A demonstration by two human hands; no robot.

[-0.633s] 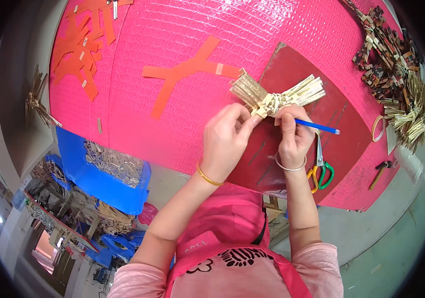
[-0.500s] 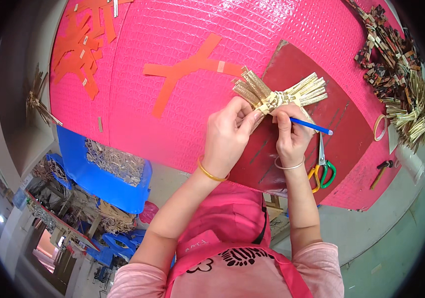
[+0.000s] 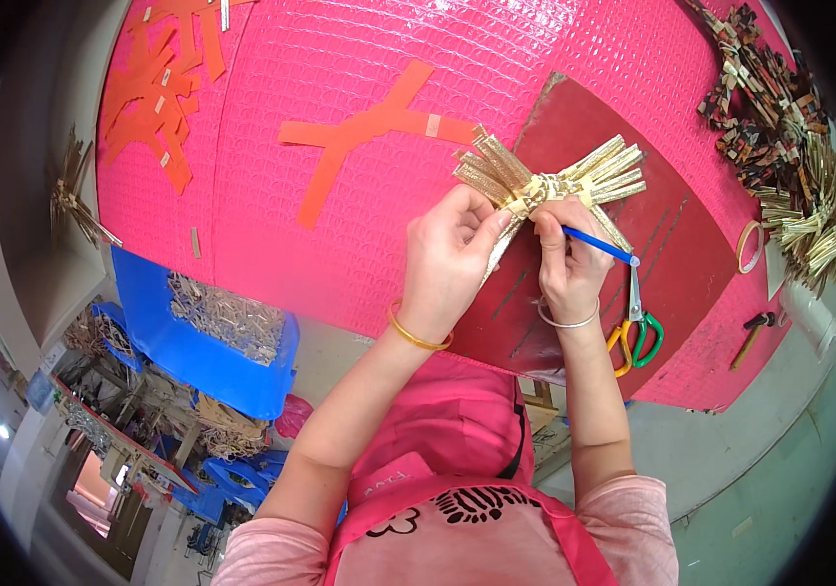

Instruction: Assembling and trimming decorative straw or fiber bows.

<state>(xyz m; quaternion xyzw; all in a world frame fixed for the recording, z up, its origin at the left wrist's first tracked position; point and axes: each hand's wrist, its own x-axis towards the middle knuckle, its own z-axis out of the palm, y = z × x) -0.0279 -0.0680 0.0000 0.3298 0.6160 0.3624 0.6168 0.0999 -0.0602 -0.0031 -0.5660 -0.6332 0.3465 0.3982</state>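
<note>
A bundle of gold metallic straps (image 3: 604, 174), woven together at its middle with the loose ends fanning out, is held over a dark red board (image 3: 525, 322). My left hand (image 3: 449, 252) is closed, thumb and fingers pinching the bundle's near left side. My right hand (image 3: 571, 256) is closed around a blue pen (image 3: 599, 244), its fingertips against the woven middle. The pen's tip is hidden by those fingers. Below the right hand, scissors (image 3: 637, 332) with yellow and green handles lie on the board. Left of the bundle is an orange branching cut-out (image 3: 355, 132).
More orange cut-outs (image 3: 159, 107) are heaped at the far left of the pink-covered table (image 3: 320, 264). Dark patterned straps (image 3: 765, 107) and gold straps (image 3: 814, 220) pile up at right, near a tape roll (image 3: 750, 246) and a small hammer (image 3: 752, 339). A blue bin (image 3: 242, 386) stands below left.
The pen in my right hand has tilted and dipped slightly. The gold bundle has shifted a little, with my left hand still pinching it.
</note>
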